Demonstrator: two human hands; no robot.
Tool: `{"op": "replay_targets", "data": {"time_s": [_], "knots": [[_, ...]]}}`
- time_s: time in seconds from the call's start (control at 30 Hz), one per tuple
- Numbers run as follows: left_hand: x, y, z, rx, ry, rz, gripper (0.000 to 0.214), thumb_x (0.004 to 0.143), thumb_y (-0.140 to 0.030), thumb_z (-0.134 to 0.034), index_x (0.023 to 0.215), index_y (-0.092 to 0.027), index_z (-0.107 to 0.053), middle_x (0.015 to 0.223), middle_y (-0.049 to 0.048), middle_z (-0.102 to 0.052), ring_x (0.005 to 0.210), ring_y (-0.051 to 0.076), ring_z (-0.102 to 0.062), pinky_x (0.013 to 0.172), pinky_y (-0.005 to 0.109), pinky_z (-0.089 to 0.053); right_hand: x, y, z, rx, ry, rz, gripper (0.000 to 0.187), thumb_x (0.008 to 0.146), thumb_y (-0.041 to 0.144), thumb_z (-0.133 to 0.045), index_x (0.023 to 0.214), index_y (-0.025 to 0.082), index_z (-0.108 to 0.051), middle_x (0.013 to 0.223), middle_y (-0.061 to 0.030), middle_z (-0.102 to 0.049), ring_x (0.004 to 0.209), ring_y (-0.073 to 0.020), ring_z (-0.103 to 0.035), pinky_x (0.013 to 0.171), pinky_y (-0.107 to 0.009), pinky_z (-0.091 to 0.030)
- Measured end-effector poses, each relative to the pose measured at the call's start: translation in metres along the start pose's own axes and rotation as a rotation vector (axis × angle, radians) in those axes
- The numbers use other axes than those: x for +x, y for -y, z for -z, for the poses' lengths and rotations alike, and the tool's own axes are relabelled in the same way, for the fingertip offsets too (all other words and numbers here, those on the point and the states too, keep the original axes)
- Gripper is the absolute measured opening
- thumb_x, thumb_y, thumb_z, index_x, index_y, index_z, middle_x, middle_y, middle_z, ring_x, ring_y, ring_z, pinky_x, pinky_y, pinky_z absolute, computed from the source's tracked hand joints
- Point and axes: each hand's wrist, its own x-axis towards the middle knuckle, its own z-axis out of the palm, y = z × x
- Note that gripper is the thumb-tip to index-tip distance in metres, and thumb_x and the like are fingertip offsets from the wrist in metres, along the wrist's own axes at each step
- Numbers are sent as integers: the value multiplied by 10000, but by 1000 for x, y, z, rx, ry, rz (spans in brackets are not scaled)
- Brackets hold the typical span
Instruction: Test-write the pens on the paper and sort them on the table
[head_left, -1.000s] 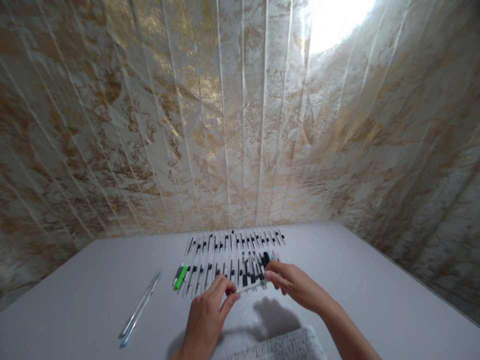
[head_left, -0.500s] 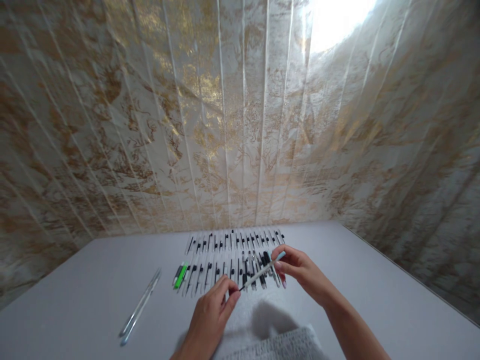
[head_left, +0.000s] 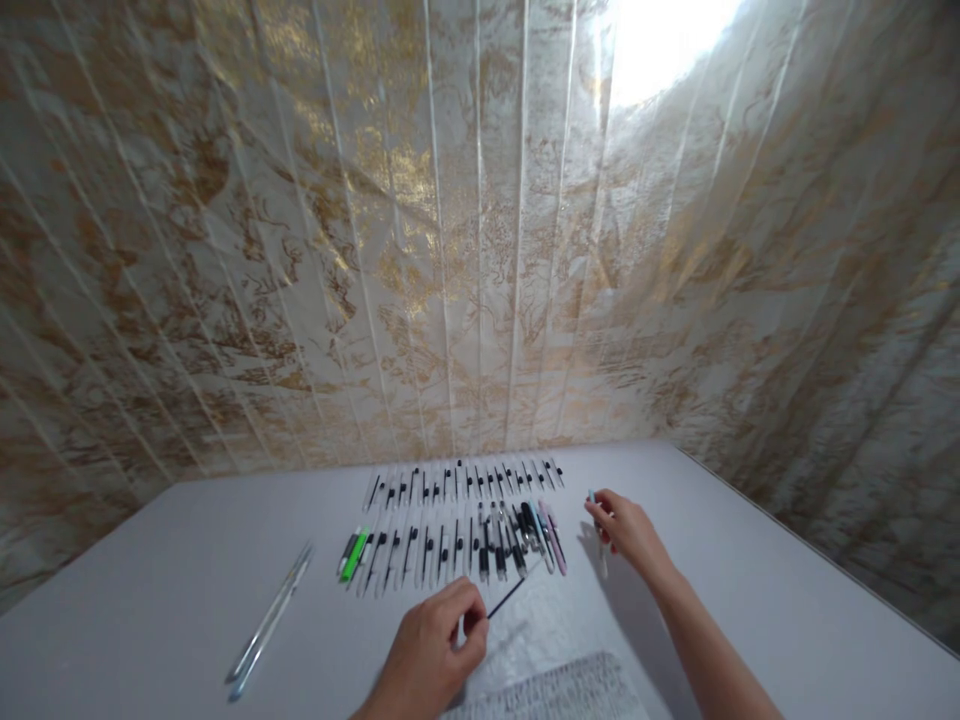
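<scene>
My left hand (head_left: pixel 442 640) pinches one end of a thin pen refill (head_left: pixel 508 597), dark near the fingers and pale toward its far tip. The refill slants up and right over the table, apart from the pens behind it. Off to the right, my right hand (head_left: pixel 624 530) is closed around a slim pen barrel (head_left: pixel 603 562) with a light blue end; the fingers cover its middle. Between the hands and slightly farther back lies a cluster of pens, among them a pink pen (head_left: pixel 555 540) and several black pens (head_left: pixel 484 562).
Two rows of clear pen parts with dark refills and caps, a back row (head_left: pixel 424 490) and a front row (head_left: pixel 427 555), cross the white table (head_left: pixel 135 600). A green highlighter (head_left: pixel 354 555) lies at the front row's left end. Clear tubes (head_left: pixel 270 625) lie left; printed paper (head_left: pixel 555 690) is nearest me.
The refill and the pen barrel, joined before, are now apart. My right hand has moved right with the barrel, while my left hand keeps the refill, slightly lower and to the right.
</scene>
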Motion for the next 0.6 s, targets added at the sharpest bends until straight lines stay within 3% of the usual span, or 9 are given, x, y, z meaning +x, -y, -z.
{"op": "replay_targets", "data": {"time_s": [0.17,0.27,0.47,0.6], "knots": [[-1,0,-6,23,18,5,129,786,-148,-459,683,-223,-480,712,-44,-552,636,119,-507,592,204,-339,6,-7,-39,-176,7,52,236,864,285,-485,988,167,-647,770,-80,-686,689,-213,-634,696,-311,-450],[0,2,-8,21,22,19,130,797,-156,-453,689,-221,-485,717,-44,-553,637,117,-507,599,205,-337,6,-7,-48,-235,49,80,241,874,217,-482,1017,144,-662,961,-123,-667,865,-224,-626,797,-300,-426],[0,4,-12,-54,35,73,127,801,-164,-460,686,-212,-487,714,-47,-532,629,111,-470,597,211,-312,4,-7,-48,-239,130,78,274,848,118,-450,984,147,-687,1023,-114,-599,916,-216,-602,790,-279,-422],[1,3,-16,-277,3,161,167,848,-271,-468,697,-205,-489,668,-40,-467,629,124,-423,595,223,-306,-3,13,-38,-126,248,89,307,862,173,-453,1076,139,-671,926,-96,-616,821,-201,-614,715,-284,-463]]}}
